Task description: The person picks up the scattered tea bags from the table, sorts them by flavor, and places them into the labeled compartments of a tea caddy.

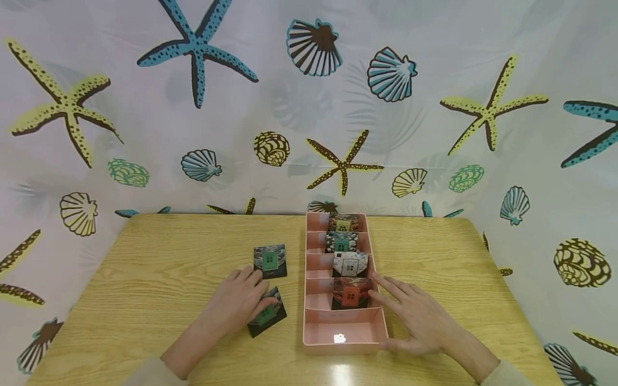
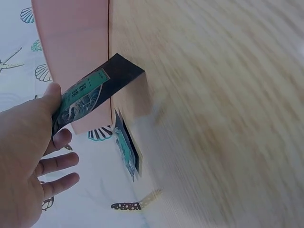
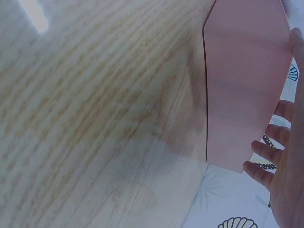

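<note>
Near the table's middle, my left hand (image 1: 234, 301) pinches a dark square packet with a green label (image 1: 271, 321) between thumb and fingers. The left wrist view shows this packet (image 2: 90, 92) tilted, one edge raised off the wood. Another green-labelled packet (image 1: 270, 261) lies flat just beyond my fingers. To the right stands a pink divided box (image 1: 343, 349). My right hand (image 1: 420, 319) touches its right side, thumb by the front corner and fingers extended along the rim. In the right wrist view those fingertips (image 3: 259, 171) overlap the box's upper edge.
Packets stand in the box's rear compartments: a red-labelled one (image 1: 351, 296), a white-labelled one (image 1: 351, 266), a green-labelled one (image 1: 341, 244) and a yellow-labelled one (image 1: 344, 226) at the back. A patterned curtain (image 1: 232, 123) hangs behind the wooden table (image 1: 169, 257).
</note>
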A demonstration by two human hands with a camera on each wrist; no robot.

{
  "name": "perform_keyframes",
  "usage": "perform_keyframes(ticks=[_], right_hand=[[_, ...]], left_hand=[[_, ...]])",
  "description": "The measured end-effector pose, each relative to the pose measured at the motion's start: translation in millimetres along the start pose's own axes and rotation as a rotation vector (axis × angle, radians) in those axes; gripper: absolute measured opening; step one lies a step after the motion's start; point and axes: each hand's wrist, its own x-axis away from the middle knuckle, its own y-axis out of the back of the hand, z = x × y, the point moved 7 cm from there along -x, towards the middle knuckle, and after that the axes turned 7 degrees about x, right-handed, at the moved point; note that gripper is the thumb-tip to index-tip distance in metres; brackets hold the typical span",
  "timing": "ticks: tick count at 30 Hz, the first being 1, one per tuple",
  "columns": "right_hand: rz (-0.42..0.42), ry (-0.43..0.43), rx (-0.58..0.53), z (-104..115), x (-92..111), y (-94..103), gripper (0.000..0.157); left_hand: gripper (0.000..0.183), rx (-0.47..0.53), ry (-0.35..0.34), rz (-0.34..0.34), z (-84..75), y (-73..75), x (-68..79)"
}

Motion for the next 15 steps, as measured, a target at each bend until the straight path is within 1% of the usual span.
perform_keyframes(ticks=[5, 9, 12, 15], right_hand=[[-0.003, 0.001, -0.003, 0.2, -0.1, 0.1, 0.092], [-0.001, -0.002, -0.004, 0.1, -0.2, 0.2, 0.091], [0.004, -0.005, -0.005, -0.1, -0.3, 0.0, 0.091], [0.012, -0.01, -0.005, -0.6, -0.2, -0.6, 0.092]], left_hand=[[0.031, 0.05, 0.029, 0.01, -0.9, 2.6, -0.2], [0.031, 0.055, 0.033, -0.008, -2.5, 9.3, -2.0], [0.033, 0.042, 0.025, -0.049, -4.3, 17.2, -4.2], [0.045, 0.017, 0.014, -0.103, -6.9, 26.7, -7.0]])
